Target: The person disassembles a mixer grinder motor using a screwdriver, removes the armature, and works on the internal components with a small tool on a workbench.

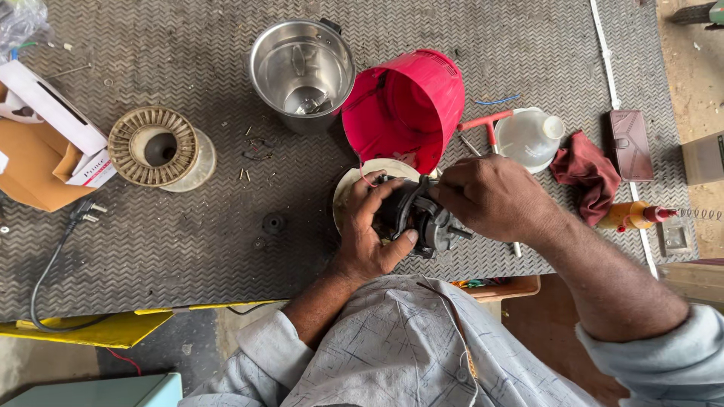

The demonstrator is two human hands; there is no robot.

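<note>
The person wore a pale grey shirt [407,347] marked with thin, dark, scratch-like lines. Its long sleeves were pushed up the forearms, bunched below both elbows. The hands were bare.

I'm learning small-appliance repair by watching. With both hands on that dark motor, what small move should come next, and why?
Probably keep the left hand cradling the dark motor and let the right hand work its fingertips at the top edge. The motor is held off the mat above a white plate, and a thin red wire runs toward the red housing, so pulling away could strain it.
</note>
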